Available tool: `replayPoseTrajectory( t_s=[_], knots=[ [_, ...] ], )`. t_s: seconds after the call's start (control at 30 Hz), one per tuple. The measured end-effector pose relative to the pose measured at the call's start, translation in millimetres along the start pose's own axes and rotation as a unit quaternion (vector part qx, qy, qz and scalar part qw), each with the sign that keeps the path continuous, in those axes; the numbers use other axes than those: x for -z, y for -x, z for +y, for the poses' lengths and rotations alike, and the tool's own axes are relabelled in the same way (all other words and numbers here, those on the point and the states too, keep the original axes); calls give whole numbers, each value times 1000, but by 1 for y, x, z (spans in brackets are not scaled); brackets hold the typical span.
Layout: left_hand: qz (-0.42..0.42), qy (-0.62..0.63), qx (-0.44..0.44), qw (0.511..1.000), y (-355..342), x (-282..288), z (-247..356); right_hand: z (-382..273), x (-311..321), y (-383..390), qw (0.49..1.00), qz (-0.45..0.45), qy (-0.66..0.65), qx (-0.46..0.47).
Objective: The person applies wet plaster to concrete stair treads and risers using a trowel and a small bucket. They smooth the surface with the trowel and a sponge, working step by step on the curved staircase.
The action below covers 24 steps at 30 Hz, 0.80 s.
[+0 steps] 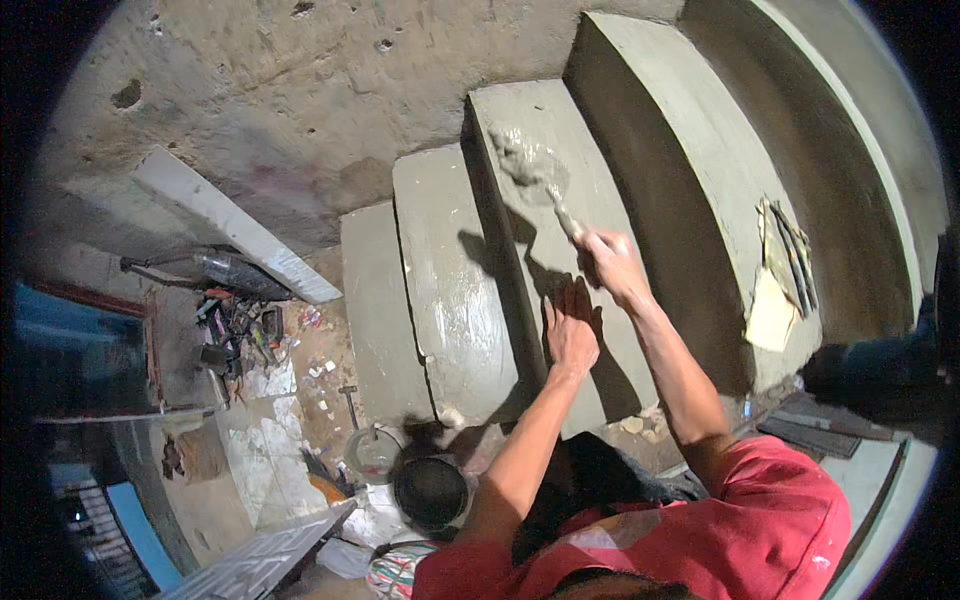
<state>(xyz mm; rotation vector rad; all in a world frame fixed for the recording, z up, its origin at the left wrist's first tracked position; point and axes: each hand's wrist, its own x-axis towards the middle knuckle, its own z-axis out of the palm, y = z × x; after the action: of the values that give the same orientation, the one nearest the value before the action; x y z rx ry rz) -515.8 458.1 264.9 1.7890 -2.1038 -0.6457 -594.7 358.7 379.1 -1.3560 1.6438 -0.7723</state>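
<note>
My right hand [612,262] is wrapped round the handle of a trowel [566,214]. The trowel's blade reaches into a heap of wet grey mortar [522,165] at the wall end of a stair step [560,115]; the mortar hides most of the blade. Nearer to me, my left hand [573,332] rests on the same step with its fingers stretched out, holding nothing. To the left, a lower step [455,290] has a smooth, shiny wet surface.
A pale yellow flat pad [770,312] and several slim tools [797,265] lie on a higher step at the right. A black bucket [430,492], a hand-tool pile [245,330] and a leaning white board [235,225] stand lower left. A rough wall [300,110] borders the stairs.
</note>
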Motion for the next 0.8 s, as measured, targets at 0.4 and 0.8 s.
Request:
replayPoseTrajectory(
  t_s=[0.4, 0.8],
  knots=[
    [-110, -125, 84, 982, -63, -17, 13, -5, -55, -243, 962, 104, 233, 99],
    [-25, -58, 88, 994, -61, -36, 7, 6, -19, -262, 979, 82, 188, 15]
  ],
)
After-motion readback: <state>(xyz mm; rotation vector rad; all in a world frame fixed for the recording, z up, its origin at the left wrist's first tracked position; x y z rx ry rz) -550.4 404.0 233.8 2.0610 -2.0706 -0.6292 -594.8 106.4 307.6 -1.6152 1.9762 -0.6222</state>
